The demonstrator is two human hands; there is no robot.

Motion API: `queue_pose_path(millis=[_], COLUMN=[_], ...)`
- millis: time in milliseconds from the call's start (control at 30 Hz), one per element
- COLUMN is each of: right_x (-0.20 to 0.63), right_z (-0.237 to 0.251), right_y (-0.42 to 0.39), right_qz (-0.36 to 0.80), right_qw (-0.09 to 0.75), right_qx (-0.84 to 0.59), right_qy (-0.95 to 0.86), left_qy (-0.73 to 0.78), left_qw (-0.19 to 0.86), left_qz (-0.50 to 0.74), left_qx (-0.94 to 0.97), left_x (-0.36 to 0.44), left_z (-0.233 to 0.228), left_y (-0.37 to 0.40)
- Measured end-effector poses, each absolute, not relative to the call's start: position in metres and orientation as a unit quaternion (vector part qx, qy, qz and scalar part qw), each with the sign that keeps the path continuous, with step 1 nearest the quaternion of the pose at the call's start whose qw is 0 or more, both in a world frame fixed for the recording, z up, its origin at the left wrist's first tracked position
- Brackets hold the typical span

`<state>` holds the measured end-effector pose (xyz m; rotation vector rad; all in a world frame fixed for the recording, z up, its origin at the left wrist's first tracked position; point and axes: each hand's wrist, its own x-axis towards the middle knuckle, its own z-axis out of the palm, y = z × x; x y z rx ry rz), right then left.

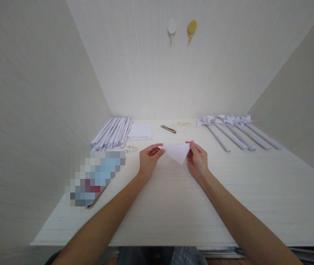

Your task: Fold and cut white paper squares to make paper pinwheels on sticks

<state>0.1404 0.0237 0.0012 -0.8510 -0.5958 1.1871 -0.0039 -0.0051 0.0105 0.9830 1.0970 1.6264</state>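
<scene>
A white sheet of paper [177, 151], folded into a triangle, is held up above the table between my two hands. My left hand [149, 158] pinches its left corner between thumb and fingers. At the upper right corner, my right hand [198, 157] grips the paper, thumb on top. The triangle's lower point hangs down towards me. Beyond my hands lies a pair of thread snips [168, 129]. A stack of white paper squares [140, 131] is at the back, left of the snips.
Rolled paper sticks [112, 132] are piled at the back left, with small pale bits [131, 148] in front. Several paper pinwheels on sticks [236, 132] lie at the back right. A blurred flat object [101, 176] rests at the left. Two hooks [192, 27] are on the wall.
</scene>
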Motion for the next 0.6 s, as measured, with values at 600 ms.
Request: queue_pose_path(millis=[600], right_x=[0.14], right_z=[0.0034], right_y=[0.0204], right_qz=[0.532], right_qw=[0.68], right_qx=[-0.391], right_qy=[-0.319], left_qy=[0.468], left_qw=[0.407], left_qz=[0.683], left_qx=[0.385], left_x=[-0.0072], left_z=[0.0042], left_y=[0.0012])
